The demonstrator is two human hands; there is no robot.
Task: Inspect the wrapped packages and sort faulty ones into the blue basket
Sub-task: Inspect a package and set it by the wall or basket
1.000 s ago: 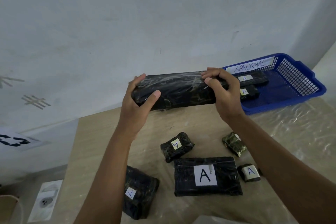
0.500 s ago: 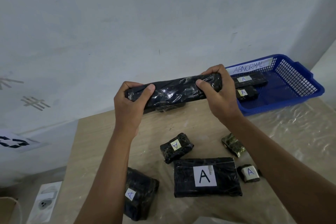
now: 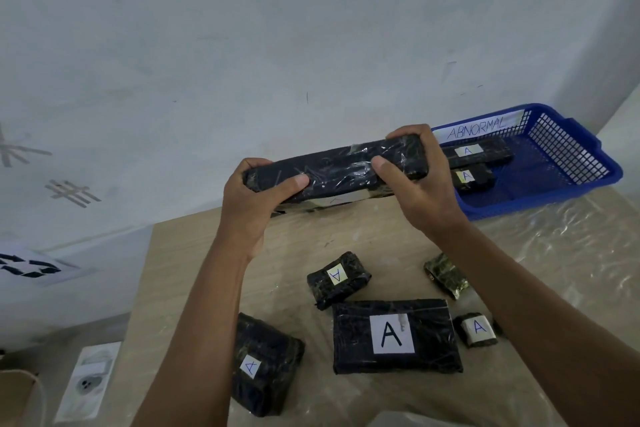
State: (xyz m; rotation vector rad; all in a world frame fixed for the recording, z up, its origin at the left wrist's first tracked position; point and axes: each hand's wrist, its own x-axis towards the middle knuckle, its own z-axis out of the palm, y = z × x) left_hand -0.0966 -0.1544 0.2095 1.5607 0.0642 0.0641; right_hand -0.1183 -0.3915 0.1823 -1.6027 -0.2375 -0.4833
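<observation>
far-left wall: grey tape marks (image 3: 71, 192) stuck on it, plus a paper w/ black arrow symbol (image 3: 29, 267) lower down.
near-left floor: white sheet w/ a socket pic (image 3: 88, 380), beside the table edge.
table (image 3: 187, 270): light wood, right part under crinkly clear plastic film (image 3: 568, 253).
near-left pkg (image 3: 265, 362): black wrap, small "A" label, lies on table near the left forearm.
left hand (image 3: 247, 204): curled round the left end of the long pkg, thumb pressed on the near face, fingers over the top.
long pkg (image 3: 341, 166): black, shiny wrap, held up off the table btwn both hands, roughly level, right end a bit higher & farther. White label peeks out on its underside; letter can't be read properly.
small pkg, centre (image 3: 337, 279): black, "A" label upside down to viewer, on table below the held one.
big flat pkg (image 3: 396, 336): black, large "A" label, just near of the small centre pkg.
right hand (image 3: 420, 184): grips the right end of long pkg, thumb on near face, fingers wrapped over the far edge.
greenish pkg (image 3: 446, 274): small, no label showing, right of centre, next to right forearm.
tiny pkg (image 3: 478, 329): "A" label, just right of big flat pkg.
blue basket (image 3: 568, 152): far right on table, "ABNORMAL" sign on its far wall; two black "A" pkgs (image 3: 476, 158) inside, partly hidden by right hand.
</observation>
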